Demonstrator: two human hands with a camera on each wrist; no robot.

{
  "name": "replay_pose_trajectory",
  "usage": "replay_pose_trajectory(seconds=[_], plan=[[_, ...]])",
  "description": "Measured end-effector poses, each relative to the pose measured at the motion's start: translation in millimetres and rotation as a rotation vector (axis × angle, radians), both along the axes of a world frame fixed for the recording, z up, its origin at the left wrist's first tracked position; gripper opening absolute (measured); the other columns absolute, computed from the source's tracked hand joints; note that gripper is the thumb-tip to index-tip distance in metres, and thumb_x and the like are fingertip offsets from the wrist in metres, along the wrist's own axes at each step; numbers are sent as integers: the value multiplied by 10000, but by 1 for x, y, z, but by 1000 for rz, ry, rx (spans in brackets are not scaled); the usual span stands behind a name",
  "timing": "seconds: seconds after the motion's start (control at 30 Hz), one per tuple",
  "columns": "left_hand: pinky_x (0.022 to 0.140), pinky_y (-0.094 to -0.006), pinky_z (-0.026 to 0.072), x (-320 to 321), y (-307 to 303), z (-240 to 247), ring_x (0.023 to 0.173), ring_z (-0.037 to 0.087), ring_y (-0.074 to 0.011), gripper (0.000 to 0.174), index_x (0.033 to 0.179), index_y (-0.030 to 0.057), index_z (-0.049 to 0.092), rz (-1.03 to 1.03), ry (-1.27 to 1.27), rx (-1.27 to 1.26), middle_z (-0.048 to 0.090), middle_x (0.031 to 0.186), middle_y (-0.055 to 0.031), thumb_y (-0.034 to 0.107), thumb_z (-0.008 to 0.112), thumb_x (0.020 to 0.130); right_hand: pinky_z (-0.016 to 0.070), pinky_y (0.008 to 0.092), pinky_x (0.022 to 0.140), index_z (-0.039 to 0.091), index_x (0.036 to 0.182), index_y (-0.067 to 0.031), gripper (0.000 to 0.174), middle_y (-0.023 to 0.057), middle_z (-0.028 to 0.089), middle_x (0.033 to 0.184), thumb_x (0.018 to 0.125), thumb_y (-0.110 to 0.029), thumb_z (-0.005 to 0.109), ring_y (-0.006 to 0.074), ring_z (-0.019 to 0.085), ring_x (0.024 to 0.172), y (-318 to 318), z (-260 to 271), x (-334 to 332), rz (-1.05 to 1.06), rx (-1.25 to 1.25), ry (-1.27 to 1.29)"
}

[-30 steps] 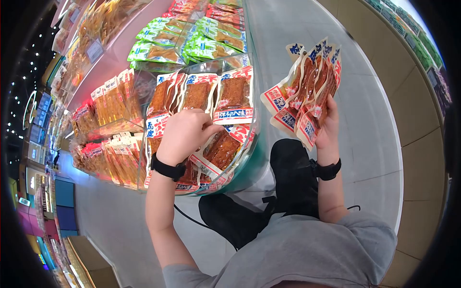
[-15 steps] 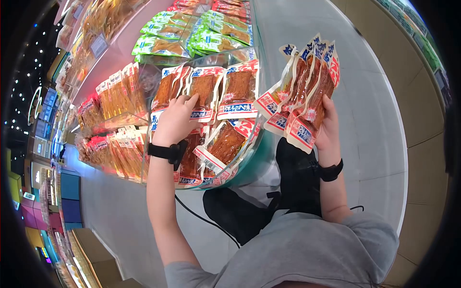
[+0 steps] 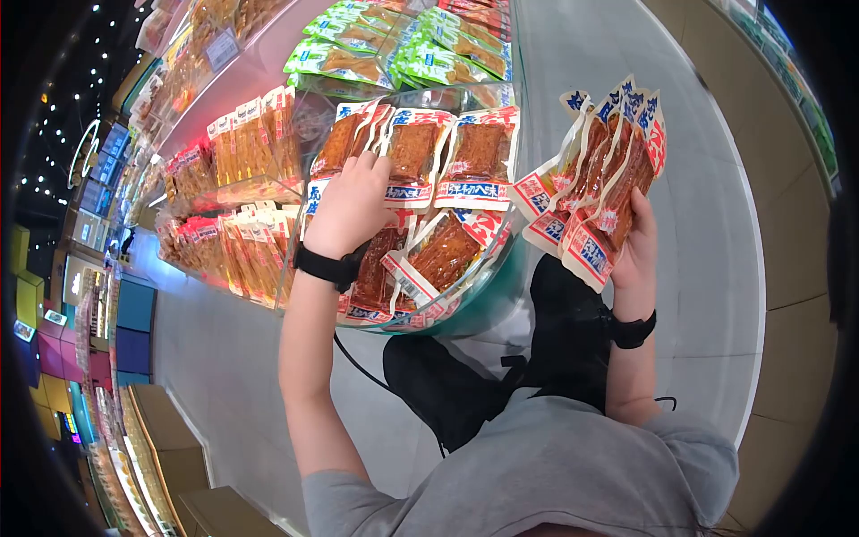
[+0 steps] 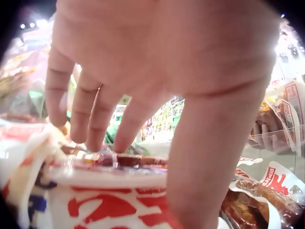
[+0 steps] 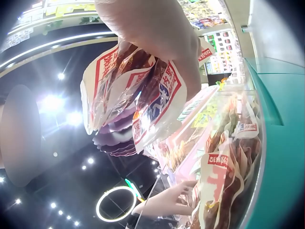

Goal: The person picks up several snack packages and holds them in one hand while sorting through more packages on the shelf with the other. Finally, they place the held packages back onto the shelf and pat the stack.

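My right hand (image 3: 636, 251) grips a fanned bunch of several vacuum-sealed food packets (image 3: 617, 174), brown inside with white, red and blue printed edges, held up to the right of the display bin. In the right wrist view these packets (image 5: 159, 102) hang below the hand. My left hand (image 3: 347, 210) reaches into the bin over matching packets (image 3: 416, 148), its fingertips right at the left-hand stack. The left wrist view shows its fingers (image 4: 97, 114) mostly straight and spread above a packet (image 4: 109, 205) with red lettering, the thumb apart from them.
The bin has a clear rim (image 3: 488, 277) curving round its front. Behind it lie green packets (image 3: 335, 58); to the left, clear dividers set off upright red-and-white packets (image 3: 255, 134). A tilted packet (image 3: 443, 255) lies near the front. Grey floor (image 3: 698, 286) stretches to the right.
My left hand has moved from the front packets up to the back left stack, its fingers straightening out. The right hand still holds its bunch. The whole view has shifted slightly.
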State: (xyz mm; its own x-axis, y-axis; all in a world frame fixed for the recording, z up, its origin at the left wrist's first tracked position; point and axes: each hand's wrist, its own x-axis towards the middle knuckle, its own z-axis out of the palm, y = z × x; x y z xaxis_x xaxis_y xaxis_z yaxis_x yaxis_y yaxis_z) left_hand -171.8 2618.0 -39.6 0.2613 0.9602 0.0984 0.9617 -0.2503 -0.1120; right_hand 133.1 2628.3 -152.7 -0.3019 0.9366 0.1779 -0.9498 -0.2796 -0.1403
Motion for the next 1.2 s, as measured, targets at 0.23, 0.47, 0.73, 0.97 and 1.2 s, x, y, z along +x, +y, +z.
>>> replay_pose_trajectory(seconds=[0.23,0.47,0.73,0.97,1.2], plan=[[726,-368,448,-17,-34,10,825,556,-305,280,1016,76,593,-109,-105,-360,562,849,-130,18,521,751,393,459,942,378,1224,-4,380,177,465,1222,896,-188,428,292,485,1099,4,1,2,91,101,86],[724,-374,449,-17,-44,0,858,549,-298,605,1266,222,422,-68,97,-434,515,944,-120,-53,448,728,408,463,925,383,1216,4,373,182,469,1215,888,-165,437,295,492,1089,3,4,-15,173,66,55],[686,-385,464,6,-36,-4,801,577,-292,429,1137,127,511,-28,200,-497,551,901,-125,34,490,718,405,470,929,357,1234,2,397,192,450,1228,881,-157,445,303,478,1105,3,4,-19,157,29,19],[789,-375,415,-2,-26,-8,869,535,-288,228,869,-14,567,-137,-228,-579,532,880,-152,183,491,783,431,443,916,344,1223,15,371,194,473,1197,879,-95,426,290,506,1077,1,12,-19,150,21,-7],[657,-374,435,20,-17,-12,697,554,-332,452,912,-50,538,-45,-252,-573,546,688,-178,348,642,725,429,444,917,348,1222,12,365,194,477,1195,883,-100,422,289,504,1079,0,13,-19,164,48,10]])
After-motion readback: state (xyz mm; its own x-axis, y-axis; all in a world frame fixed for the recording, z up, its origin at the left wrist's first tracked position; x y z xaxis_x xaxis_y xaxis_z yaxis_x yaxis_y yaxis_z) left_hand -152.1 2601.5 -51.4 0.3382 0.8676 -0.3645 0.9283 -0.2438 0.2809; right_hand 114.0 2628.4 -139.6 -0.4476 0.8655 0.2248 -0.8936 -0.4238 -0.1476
